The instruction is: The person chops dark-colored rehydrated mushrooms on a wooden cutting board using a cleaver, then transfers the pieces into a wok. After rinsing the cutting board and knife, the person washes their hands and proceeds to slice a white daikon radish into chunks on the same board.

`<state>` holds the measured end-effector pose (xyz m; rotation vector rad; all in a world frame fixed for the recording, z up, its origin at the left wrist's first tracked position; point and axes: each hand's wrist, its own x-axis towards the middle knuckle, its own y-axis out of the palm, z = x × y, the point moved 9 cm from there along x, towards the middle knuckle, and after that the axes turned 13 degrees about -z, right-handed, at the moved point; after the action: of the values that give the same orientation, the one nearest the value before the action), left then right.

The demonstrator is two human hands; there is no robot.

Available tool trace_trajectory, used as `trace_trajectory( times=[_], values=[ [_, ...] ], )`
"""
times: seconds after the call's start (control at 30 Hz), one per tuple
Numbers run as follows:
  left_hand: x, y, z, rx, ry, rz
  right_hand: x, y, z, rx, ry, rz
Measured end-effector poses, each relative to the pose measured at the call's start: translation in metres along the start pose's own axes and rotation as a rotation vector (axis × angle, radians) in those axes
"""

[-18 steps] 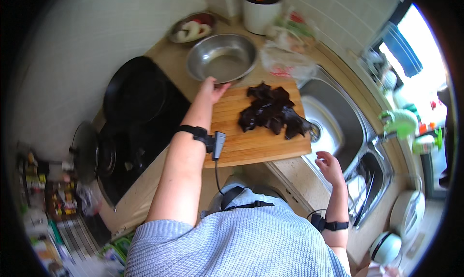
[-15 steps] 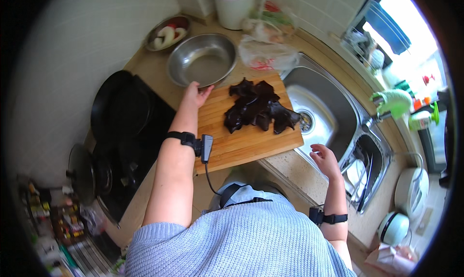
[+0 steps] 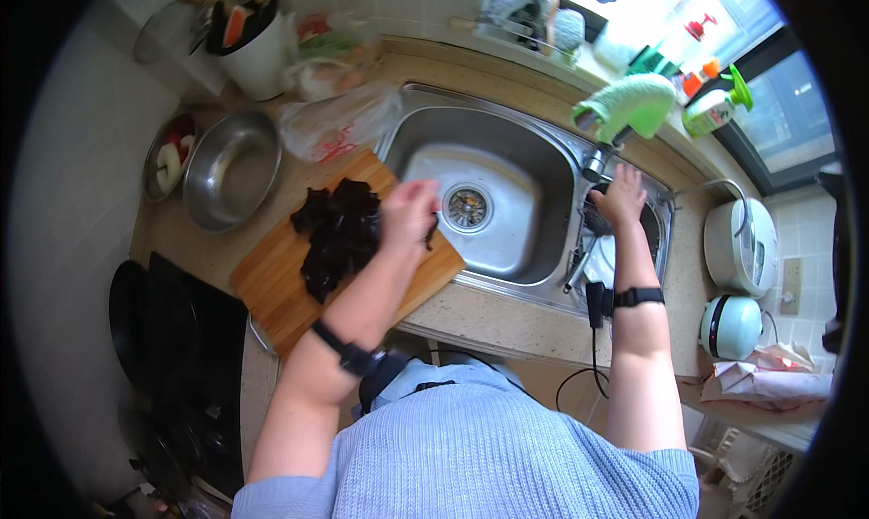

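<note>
Hovering near the tap (image 3: pixel 595 163), the right hand (image 3: pixel 621 198) is spread wide; the left hand (image 3: pixel 412 216) curls beside dark food pieces (image 3: pixel 340 231) lying on the cutting board (image 3: pixel 279 285), too blurred to tell its grip.

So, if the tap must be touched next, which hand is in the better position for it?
Probably the right hand: it is stretched out close to the tap. The left hand looks farther away, over the cutting board, across the sink basin.
</note>
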<state>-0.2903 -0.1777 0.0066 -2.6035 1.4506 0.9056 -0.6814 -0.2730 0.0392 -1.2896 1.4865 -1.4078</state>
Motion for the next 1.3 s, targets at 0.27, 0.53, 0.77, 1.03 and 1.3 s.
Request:
trace_trajectory(
  times=[0.27,0.53,0.77,1.03,1.3],
  values=[
    [0.029,0.203,0.092,-0.023,-0.301,0.251,-0.016,0.032,0.000,0.076,-0.144,0.029],
    [0.052,0.176,0.110,0.461,-0.178,0.241,-0.022,0.032,-0.006,0.161,-0.325,-0.210],
    [0.016,0.168,0.124,0.946,0.134,0.666,-0.029,0.036,-0.156,0.567,0.092,-0.129],
    [-0.058,0.135,0.055,1.489,1.079,0.375,-0.140,0.148,-0.238,0.342,0.346,0.300],
    [-0.062,-0.108,-0.061,1.008,1.124,-0.496,-0.175,0.103,-0.266,0.441,0.395,0.091]
  ],
)
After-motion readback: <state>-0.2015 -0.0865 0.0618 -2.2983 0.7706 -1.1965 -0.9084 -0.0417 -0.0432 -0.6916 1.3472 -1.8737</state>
